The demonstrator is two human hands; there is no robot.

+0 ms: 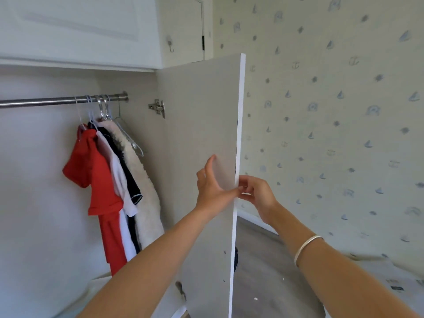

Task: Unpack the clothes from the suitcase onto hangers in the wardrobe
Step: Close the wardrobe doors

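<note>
The wardrobe stands open, its right door [202,115] swung out towards me. My left hand [212,187] lies flat on the door's inner face near its free edge, and my right hand [254,191] grips that edge from the outer side. On the metal rail [46,102] hang a red garment [101,180], a white one [119,177], a black one [130,177] and a cream fluffy one [146,203]. An empty white hanger [130,138] hangs at the rail's right end. No suitcase is in view.
A door hinge [158,107] sits on the wardrobe's side panel. Upper cabinet doors [80,26] close the space above. A wall with boat-patterned wallpaper [332,111] stands on the right, above a grey wood floor [259,260]. A pale cloth [390,278] lies low right.
</note>
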